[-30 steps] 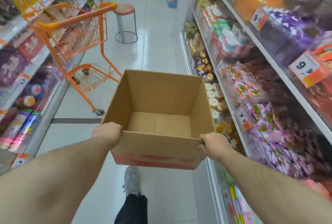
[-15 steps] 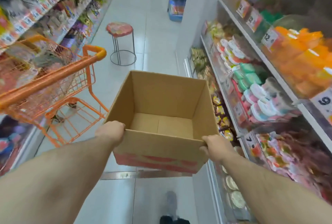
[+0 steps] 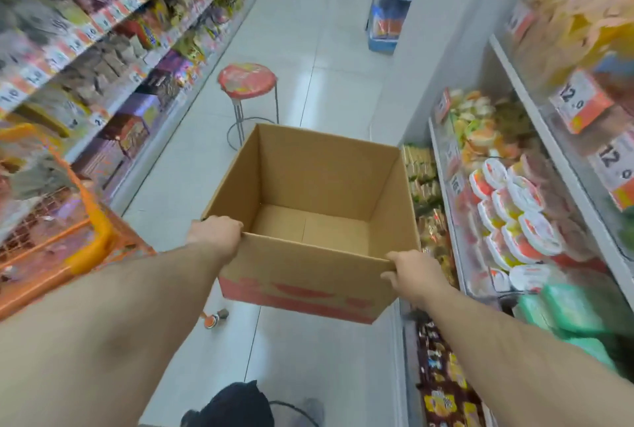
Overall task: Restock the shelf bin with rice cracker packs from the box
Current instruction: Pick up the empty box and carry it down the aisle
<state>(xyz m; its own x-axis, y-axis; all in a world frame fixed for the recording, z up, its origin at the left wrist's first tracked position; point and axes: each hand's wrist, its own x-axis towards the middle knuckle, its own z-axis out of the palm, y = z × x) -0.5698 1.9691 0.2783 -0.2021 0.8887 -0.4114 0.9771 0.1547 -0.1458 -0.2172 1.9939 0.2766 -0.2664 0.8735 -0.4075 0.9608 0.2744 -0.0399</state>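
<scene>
The orange cart (image 3: 68, 241) is cut off at the left edge and smeared by motion; shelf goods on both sides blur beyond reading; both hands' fingers are hidden behind the box (image 3: 308, 265) walls.

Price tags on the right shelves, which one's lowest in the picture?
The small red tag beside the round white-lidded tubs; the two "12" tags and the far red tag sit higher.

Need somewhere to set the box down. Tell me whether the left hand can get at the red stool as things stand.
Probably not: the left hand grips the cardboard box, and the red stool stands farther up the aisle, beyond it.
</scene>
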